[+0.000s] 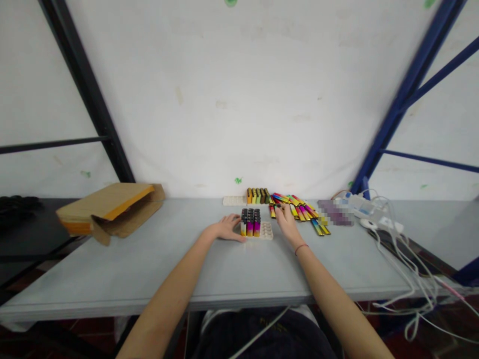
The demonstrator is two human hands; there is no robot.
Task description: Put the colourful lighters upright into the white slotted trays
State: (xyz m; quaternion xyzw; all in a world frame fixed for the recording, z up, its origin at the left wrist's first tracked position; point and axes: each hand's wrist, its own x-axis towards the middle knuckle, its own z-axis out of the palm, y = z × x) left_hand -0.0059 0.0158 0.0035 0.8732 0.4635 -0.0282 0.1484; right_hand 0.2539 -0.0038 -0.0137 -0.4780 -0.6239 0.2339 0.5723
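My left hand (227,228) rests on the table with thumb and fingers spread around the left side of a pale tray (267,230) with round holes. Colourful lighters (250,227) with black tops stand upright in rows in its left part; holes on the right are bare. Fingers bent together, my right hand (286,219) is at the left edge of a loose pile of lighters (301,209), pinching what looks like a lighter, mostly hidden by the fingers. Behind stands a second pale tray (234,201) with upright yellow, green and dark lighters (258,195) on its right.
An open cardboard box (112,207) lies on the left of the grey table (164,269). At the right are a blurred-out purple patch (337,213), a power strip (364,207), a white mouse (368,224) and tangled white cables (415,269). A white wall closes off the back.
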